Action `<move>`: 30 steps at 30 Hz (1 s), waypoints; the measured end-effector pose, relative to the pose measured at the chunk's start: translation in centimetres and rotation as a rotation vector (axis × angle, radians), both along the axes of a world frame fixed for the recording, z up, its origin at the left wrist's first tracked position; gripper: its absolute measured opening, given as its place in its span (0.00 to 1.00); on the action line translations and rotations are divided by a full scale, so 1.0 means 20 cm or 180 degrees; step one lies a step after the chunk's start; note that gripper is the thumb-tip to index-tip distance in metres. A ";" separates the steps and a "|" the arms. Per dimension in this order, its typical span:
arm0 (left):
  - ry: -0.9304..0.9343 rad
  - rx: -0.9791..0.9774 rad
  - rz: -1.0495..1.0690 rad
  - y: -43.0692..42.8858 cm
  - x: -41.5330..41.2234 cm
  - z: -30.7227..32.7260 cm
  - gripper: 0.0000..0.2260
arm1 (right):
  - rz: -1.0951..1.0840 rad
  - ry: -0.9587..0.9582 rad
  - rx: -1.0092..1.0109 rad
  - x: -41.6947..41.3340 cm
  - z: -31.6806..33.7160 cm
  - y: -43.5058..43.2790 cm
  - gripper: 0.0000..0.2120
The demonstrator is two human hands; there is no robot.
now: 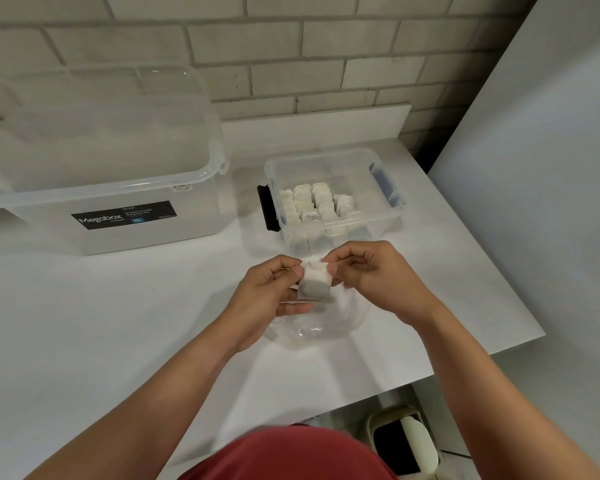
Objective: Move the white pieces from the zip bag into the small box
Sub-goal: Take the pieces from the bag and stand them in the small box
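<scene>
A white piece (315, 281) is held in the air between both hands, just in front of the small box. My left hand (269, 299) pinches its left side and my right hand (368, 271) pinches its top right corner. The clear zip bag (312, 327) lies crumpled on the white table beneath my hands; I cannot tell whether anything is inside it. The small clear box (388, 202), with a black latch on its left end, holds several white pieces (317, 202) packed in rows.
A large clear Megabox storage bin (101, 174) stands at the back left against the brick wall. The table's right edge (499, 306) runs diagonally beside a white panel. A bin (406, 441) sits on the floor below the table's front right corner.
</scene>
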State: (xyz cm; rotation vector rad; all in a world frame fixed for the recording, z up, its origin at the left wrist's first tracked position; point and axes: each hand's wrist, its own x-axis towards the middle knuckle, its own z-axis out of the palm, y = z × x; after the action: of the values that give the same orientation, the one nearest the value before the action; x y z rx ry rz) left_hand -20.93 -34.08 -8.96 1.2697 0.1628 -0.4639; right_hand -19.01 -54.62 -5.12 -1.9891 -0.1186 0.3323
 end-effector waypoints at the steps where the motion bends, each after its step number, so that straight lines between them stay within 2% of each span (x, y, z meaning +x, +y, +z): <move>1: 0.0049 -0.0109 0.0019 -0.01 0.00 0.02 0.09 | -0.0049 0.0018 0.0033 0.00 0.01 0.00 0.06; 4: 0.0059 -0.0285 0.0001 -0.02 -0.01 0.05 0.14 | -0.0121 0.0040 0.0059 0.01 0.03 0.00 0.05; 9: -0.0376 0.0306 -0.0045 -0.05 0.00 0.05 0.06 | -0.0272 -0.0172 -0.0296 0.01 0.02 0.00 0.05; 12: -0.0462 0.0521 0.0106 -0.06 0.01 0.07 0.04 | -0.0246 -0.0515 -0.0628 0.01 0.04 -0.01 0.13; 15: -0.0606 0.0684 0.0174 -0.05 0.04 0.11 0.05 | -0.0013 -0.0601 -0.0594 0.01 0.11 -0.03 0.21; 21: -0.0864 0.0888 0.0118 -0.06 0.10 0.20 0.06 | 0.0188 -0.0854 -0.0609 0.05 0.19 -0.06 0.06; 28: -0.1126 0.0902 0.0047 -0.12 0.22 0.32 0.05 | 0.0250 -0.1226 -0.0866 0.15 0.31 -0.12 0.04; 30: -0.1332 0.1162 0.0136 -0.12 0.26 0.34 0.03 | 0.0104 -0.1377 -0.1011 0.21 0.37 -0.17 0.03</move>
State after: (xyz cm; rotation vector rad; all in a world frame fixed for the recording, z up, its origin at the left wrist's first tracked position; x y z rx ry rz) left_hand -15.73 -36.48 -2.22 1.6894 -0.0837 -0.1244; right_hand -14.73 -57.98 2.20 -2.3519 -0.3932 -0.0704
